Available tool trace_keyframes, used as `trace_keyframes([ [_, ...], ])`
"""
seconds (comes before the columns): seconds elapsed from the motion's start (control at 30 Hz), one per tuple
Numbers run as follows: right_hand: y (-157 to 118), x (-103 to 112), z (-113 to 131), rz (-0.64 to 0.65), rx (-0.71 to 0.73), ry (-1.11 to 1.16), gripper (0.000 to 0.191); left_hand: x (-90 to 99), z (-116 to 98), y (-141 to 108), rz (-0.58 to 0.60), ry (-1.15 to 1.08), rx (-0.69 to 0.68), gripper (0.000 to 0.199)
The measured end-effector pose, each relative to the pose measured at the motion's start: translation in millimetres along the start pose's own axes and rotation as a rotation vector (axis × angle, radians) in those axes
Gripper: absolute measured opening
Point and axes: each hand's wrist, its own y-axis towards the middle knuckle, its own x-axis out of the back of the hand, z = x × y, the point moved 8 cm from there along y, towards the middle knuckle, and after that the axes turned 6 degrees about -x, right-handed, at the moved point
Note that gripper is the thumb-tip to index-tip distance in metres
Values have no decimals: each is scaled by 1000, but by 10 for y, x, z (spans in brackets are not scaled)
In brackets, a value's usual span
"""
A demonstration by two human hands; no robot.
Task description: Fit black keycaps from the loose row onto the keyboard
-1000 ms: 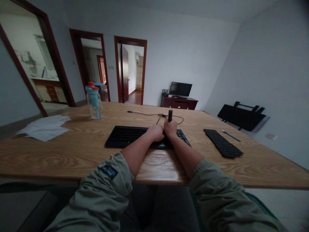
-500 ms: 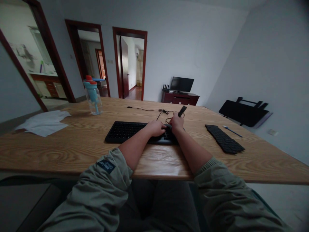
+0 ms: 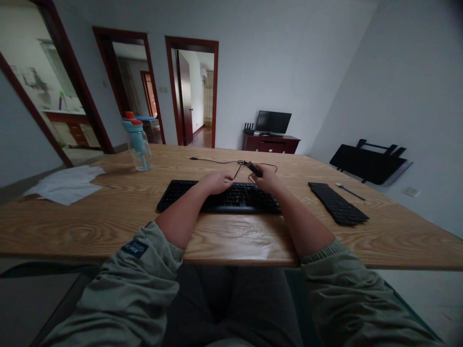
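Observation:
A black keyboard (image 3: 237,198) lies in front of me near the table's front edge, its keys partly hidden by my arms. My left hand (image 3: 217,182) is closed at its far edge, fingers curled there close to the black cable (image 3: 237,169). Just above the right part of the keyboard, my right hand (image 3: 267,178) grips a short dark handheld tool (image 3: 254,168). One end of that tool points up and left; its other end is hidden, so I cannot tell its kind.
To the right lie a jagged-edged dark patch of keys (image 3: 336,203) and a blue-handled small brush (image 3: 350,191). White sheets (image 3: 67,184) and a clear bottle with a red lid (image 3: 139,144) are at the left. The cable's plug end (image 3: 194,158) lies behind the keyboard.
My left hand has moved left and back from the keys to the keyboard's far edge. My right hand has lifted off the keys, and the tool has tipped over to the left.

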Motion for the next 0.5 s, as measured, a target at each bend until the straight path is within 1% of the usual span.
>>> trace_keyframes([
  [0.1,-94,-69,-79,162,-32,-205,19,156,392,-185,-19,-23,99,45],
  [0.2,-161,-94,-140,247,-37,-298,17,261,769,-404,-36,-39,217,44],
  [0.27,-190,-114,-145,273,-27,-327,15,295,974,-533,-55,-60,292,42],
  [0.37,-217,-115,-108,245,-29,-347,12,305,1157,-655,-83,-119,350,42],
  [0.43,-242,-69,-34,197,-6,-346,12,314,1209,-696,-102,-148,369,43],
  [0.5,-287,42,39,154,18,-339,11,334,1216,-715,-117,-157,375,44],
])
